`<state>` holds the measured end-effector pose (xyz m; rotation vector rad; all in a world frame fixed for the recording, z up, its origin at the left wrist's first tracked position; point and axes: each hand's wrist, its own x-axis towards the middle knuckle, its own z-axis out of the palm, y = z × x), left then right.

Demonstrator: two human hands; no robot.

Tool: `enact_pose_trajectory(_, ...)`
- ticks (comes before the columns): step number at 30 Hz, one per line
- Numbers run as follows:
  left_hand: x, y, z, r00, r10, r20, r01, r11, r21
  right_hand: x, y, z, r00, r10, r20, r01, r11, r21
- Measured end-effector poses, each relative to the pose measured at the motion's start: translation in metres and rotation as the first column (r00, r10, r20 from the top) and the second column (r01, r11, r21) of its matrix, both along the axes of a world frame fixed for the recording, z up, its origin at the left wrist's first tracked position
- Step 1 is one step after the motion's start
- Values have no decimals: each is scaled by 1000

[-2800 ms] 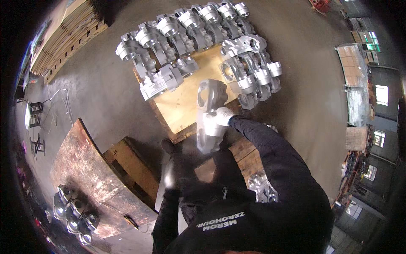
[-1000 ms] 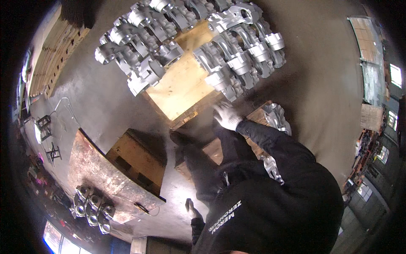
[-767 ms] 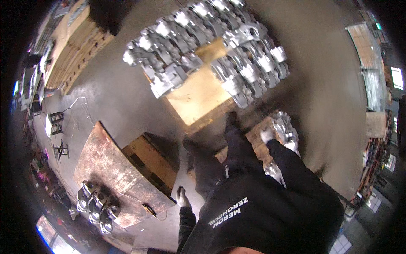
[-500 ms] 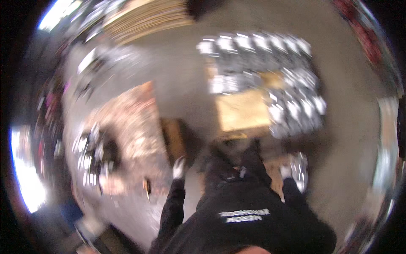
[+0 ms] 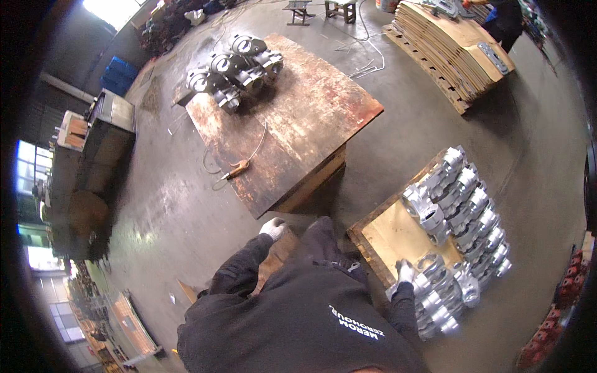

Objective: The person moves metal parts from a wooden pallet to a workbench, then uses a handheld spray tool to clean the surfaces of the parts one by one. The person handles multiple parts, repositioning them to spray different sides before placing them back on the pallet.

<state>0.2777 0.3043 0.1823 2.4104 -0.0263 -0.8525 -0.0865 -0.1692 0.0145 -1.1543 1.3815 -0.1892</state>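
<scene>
My left hand point(image 5: 273, 229), in a white glove, hangs just off the near corner of the rust-stained worktable point(image 5: 317, 99). Its fingers are loosely curled, and nothing shows in them. My right hand point(image 5: 405, 271), gloved in white with greyish fingertips, is over the near edge of a wooden pallet point(image 5: 375, 256). Its fingers are a little apart and appear to hold nothing. Close beside it lie silvery metal castings point(image 5: 435, 273), set in rows on the pallet; contact cannot be made out. Several darker castings point(image 5: 233, 65) stand grouped on the worktable's far left.
An air blow gun point(image 5: 238, 169) with a thin hose lies by the table's left edge. Stacked brown sheets point(image 5: 435, 56) stand far right, with a person point(image 5: 507, 25) behind. A metal cabinet point(image 5: 112, 124) is at left, reddish parts point(image 5: 553, 323) at lower right.
My view has swung left: the worktable has shifted from the left to straight ahead, and the pallet now lies to my right. The earlier motion blur has gone.
</scene>
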Motion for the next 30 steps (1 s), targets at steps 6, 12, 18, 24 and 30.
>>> enact_pose_trajectory(6,20,51,-51,991,135,-18,-128,972,199,212,-13,99,983,140,120,-151,984,89)
enact_pose_trajectory(12,165,32,-92,993,99,69,-114,954,278,414,5,100,867,482,127,-482,876,-33)
enact_pose_trajectory(18,370,15,-134,991,102,88,-133,860,493,682,90,100,659,748,83,-751,659,22)
enact_pose_trajectory(24,501,27,-172,996,86,-8,-59,742,668,940,208,71,556,732,394,-808,587,51)
enact_pose_trajectory(30,515,16,-161,998,41,-40,-6,769,640,1139,266,11,665,518,539,-686,709,164)
